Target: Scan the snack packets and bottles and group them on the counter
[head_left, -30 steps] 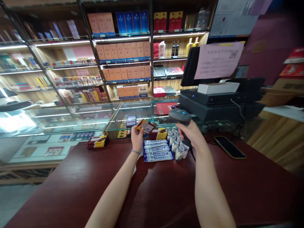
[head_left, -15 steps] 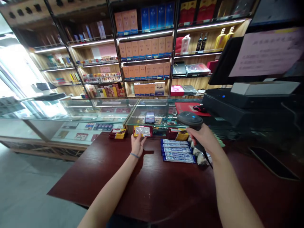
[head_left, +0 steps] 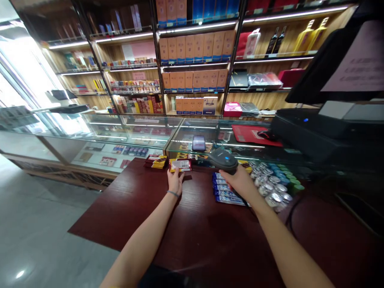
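My left hand (head_left: pixel 175 182) grips a red and yellow snack packet (head_left: pixel 180 164), its pale back with a barcode turned up towards me. My right hand (head_left: pixel 238 180) is wrapped round the handle of a black barcode scanner (head_left: pixel 222 159). The scanner's head tilts to the left, apart from the packet. Left of the packet lies a stack of red and yellow packets (head_left: pixel 156 161). Blue and silver wrapped bars (head_left: pixel 222 188) lie in a row below the scanner, partly hidden by my right hand. Several small clear-lidded jars (head_left: pixel 270 185) stand beside my right wrist.
Dark red wooden table (head_left: pixel 126 208) under my arms. Behind it runs a glass display counter (head_left: pixel 144 134) with a small screen device (head_left: pixel 199 143) and a red mat (head_left: pixel 252 134). A black monitor (head_left: pixel 318 60) rises at the right. Shelves of boxes (head_left: pixel 195 48) line the back wall.
My right hand has brought the scanner leftwards, closer to the packet, uncovering more jars. The packet stays in my left hand, its barcode now visible. The view has shifted slightly.
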{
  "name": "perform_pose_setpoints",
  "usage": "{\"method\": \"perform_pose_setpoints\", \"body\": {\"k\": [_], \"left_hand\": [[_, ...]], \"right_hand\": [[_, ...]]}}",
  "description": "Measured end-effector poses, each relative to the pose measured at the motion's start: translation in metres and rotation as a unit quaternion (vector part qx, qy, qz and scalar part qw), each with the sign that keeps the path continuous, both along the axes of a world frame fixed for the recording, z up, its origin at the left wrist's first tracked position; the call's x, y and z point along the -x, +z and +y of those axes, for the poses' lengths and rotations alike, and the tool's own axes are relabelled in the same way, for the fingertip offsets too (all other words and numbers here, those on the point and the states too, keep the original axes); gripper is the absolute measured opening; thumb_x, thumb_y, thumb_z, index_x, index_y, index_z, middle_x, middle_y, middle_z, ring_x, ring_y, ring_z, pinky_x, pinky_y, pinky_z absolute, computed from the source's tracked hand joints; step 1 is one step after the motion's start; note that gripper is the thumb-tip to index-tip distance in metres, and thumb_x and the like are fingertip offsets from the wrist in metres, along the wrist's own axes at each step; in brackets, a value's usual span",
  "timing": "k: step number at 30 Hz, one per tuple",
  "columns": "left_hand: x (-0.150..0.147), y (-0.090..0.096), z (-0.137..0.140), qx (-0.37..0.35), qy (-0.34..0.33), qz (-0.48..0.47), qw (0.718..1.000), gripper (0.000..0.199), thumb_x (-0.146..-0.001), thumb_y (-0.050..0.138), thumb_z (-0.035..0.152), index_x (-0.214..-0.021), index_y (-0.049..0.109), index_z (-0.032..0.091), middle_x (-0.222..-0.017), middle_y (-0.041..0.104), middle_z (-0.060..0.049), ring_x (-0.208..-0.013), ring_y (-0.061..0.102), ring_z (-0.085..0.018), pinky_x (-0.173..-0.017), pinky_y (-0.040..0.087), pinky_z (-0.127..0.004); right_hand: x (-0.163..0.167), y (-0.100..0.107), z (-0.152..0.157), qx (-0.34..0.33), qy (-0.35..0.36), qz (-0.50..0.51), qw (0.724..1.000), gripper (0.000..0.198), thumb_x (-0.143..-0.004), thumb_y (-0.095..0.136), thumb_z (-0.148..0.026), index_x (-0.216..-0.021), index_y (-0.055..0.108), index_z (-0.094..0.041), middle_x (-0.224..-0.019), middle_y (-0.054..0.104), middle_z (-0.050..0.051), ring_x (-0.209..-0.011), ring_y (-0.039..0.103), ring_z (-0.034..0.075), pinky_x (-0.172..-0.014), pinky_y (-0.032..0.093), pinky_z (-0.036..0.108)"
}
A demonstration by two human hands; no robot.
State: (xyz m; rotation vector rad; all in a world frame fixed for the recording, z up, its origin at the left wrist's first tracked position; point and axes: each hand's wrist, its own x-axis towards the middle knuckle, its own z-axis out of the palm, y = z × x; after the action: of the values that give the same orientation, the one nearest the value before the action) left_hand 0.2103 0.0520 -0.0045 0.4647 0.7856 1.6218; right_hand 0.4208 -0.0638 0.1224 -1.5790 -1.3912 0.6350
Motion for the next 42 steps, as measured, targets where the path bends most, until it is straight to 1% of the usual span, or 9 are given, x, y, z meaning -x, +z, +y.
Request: {"method": "perform_pose_setpoints", "body": {"k": [4, 6, 9, 13, 22, 28, 34, 38, 42], "left_hand": [[-0.001, 0.0, 0.001, 0.002, 0.001, 0.005, 1.0, 0.026, -0.084, 0.07, 0.018, -0.101, 0.052, 0.025, -0.114, 0.063, -0.002, -0.107, 0.063, -0.017, -0.092, 0.057, -0.043], [-0.001, -0.001, 0.0, -0.003, -0.002, 0.007, 1.0, 0.027, -0.084, 0.07, 0.019, -0.102, 0.051, 0.026, -0.115, 0.063, -0.002, -0.108, 0.063, -0.017, -0.093, 0.057, -0.043], [0.0, -0.003, -0.001, -0.009, -0.007, 0.009, 1.0, 0.029, -0.084, 0.07, 0.021, -0.104, 0.05, 0.026, -0.116, 0.063, -0.003, -0.106, 0.063, -0.016, -0.093, 0.057, -0.042], [-0.002, -0.006, 0.001, -0.015, -0.012, 0.004, 1.0, 0.028, -0.085, 0.068, 0.02, -0.105, 0.049, 0.026, -0.116, 0.062, -0.003, -0.102, 0.066, -0.015, -0.095, 0.056, -0.043], [-0.001, -0.005, 0.002, -0.012, -0.016, 0.007, 1.0, 0.029, -0.085, 0.07, 0.022, -0.105, 0.049, 0.026, -0.116, 0.063, -0.003, -0.103, 0.065, -0.015, -0.093, 0.056, -0.04], [0.0, -0.005, 0.003, -0.003, -0.002, 0.002, 1.0, 0.028, -0.083, 0.07, 0.022, -0.1, 0.048, 0.025, -0.114, 0.063, -0.004, -0.1, 0.065, -0.015, -0.089, 0.057, -0.04], [0.007, 0.005, 0.008, -0.043, 0.087, 0.093, 0.991, 0.025, -0.078, 0.074, 0.029, -0.094, 0.056, 0.021, -0.096, 0.062, -0.001, -0.089, 0.063, -0.014, -0.08, 0.055, -0.029], [0.025, 0.022, 0.021, -0.075, 0.216, 0.173, 0.958, 0.02, -0.076, 0.074, 0.029, -0.089, 0.063, 0.019, -0.087, 0.06, 0.001, -0.087, 0.059, -0.013, -0.088, 0.05, -0.028], [0.06, 0.041, 0.033, -0.139, 0.257, 0.254, 0.922, 0.014, -0.078, 0.072, 0.027, -0.091, 0.07, 0.02, -0.092, 0.062, -0.002, -0.092, 0.06, -0.017, -0.092, 0.048, -0.032]], "right_hand": [[0.024, -0.026, 0.007, 0.014, 0.035, -0.081, 0.996, 0.035, -0.077, 0.067, -0.035, -0.108, 0.055, -0.026, -0.087, 0.073, 0.003, -0.07, 0.069, 0.023, -0.06, 0.047, 0.03], [0.034, -0.037, 0.008, 0.029, 0.048, -0.108, 0.993, 0.039, -0.076, 0.068, -0.031, -0.112, 0.053, -0.026, -0.1, 0.074, 0.005, -0.089, 0.071, 0.026, -0.069, 0.048, 0.03], [0.044, -0.049, 0.009, 0.059, 0.064, -0.114, 0.99, 0.048, -0.077, 0.067, -0.032, -0.122, 0.048, -0.027, -0.106, 0.074, 0.007, -0.096, 0.07, 0.028, -0.072, 0.048, 0.031], [0.046, -0.056, 0.009, 0.073, 0.075, -0.142, 0.984, 0.042, -0.077, 0.067, -0.032, -0.117, 0.056, -0.026, -0.103, 0.074, 0.008, -0.1, 0.069, 0.029, -0.076, 0.048, 0.033], [0.043, -0.052, 0.01, 0.073, 0.056, -0.146, 0.985, 0.041, -0.077, 0.066, -0.034, -0.116, 0.055, -0.025, -0.098, 0.074, 0.008, -0.094, 0.07, 0.029, -0.071, 0.047, 0.031], [0.044, -0.045, 0.007, 0.074, 0.059, -0.129, 0.987, 0.04, -0.079, 0.063, -0.034, -0.116, 0.049, -0.028, -0.086, 0.071, 0.001, -0.059, 0.064, 0.02, -0.056, 0.041, 0.027], [0.043, -0.042, 0.006, 0.037, 0.074, -0.097, 0.992, 0.037, -0.08, 0.062, -0.035, -0.113, 0.049, -0.027, -0.08, 0.069, 0.0, -0.064, 0.065, 0.021, -0.058, 0.043, 0.028], [0.04, -0.041, 0.008, 0.022, 0.067, -0.098, 0.993, 0.035, -0.079, 0.062, -0.035, -0.112, 0.052, -0.026, -0.088, 0.07, 0.004, -0.079, 0.068, 0.025, -0.065, 0.046, 0.031], [0.037, -0.041, 0.01, 0.017, 0.062, -0.094, 0.993, 0.04, -0.076, 0.065, -0.032, -0.113, 0.053, -0.025, -0.092, 0.072, 0.005, -0.09, 0.069, 0.028, -0.073, 0.048, 0.034]]}}
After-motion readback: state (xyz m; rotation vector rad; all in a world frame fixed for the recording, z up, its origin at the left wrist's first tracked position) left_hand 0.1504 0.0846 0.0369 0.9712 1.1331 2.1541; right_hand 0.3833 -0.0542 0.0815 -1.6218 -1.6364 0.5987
